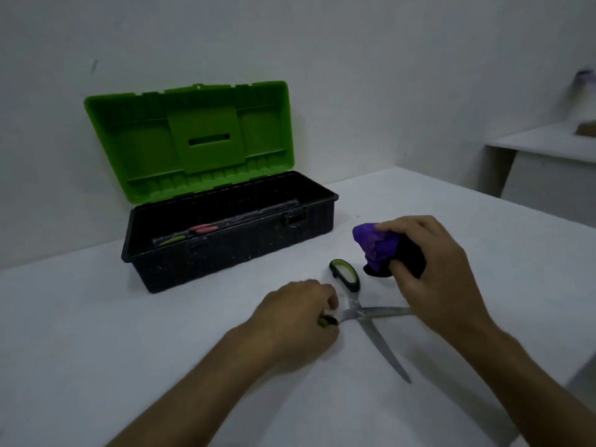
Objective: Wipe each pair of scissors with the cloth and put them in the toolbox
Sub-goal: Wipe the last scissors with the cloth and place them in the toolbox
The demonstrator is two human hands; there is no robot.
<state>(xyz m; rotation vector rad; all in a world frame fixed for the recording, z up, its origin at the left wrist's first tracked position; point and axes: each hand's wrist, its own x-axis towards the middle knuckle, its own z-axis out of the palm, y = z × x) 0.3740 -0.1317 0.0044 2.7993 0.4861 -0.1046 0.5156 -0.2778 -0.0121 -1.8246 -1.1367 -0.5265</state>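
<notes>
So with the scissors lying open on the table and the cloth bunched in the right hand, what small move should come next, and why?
Probably bring the purple cloth in the right hand down onto a blade of the scissors: the blades are spread open, the left hand pins one handle, and the cloth is off the metal.

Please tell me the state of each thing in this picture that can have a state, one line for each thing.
toolbox: open, green lid raised, on the table.
scissors in the toolbox: lying inside.
scissors on the table: blades spread open, lying flat.
cloth: bunched up, held above the table.
left hand: closed on one scissor handle.
right hand: closed on the cloth.
</notes>
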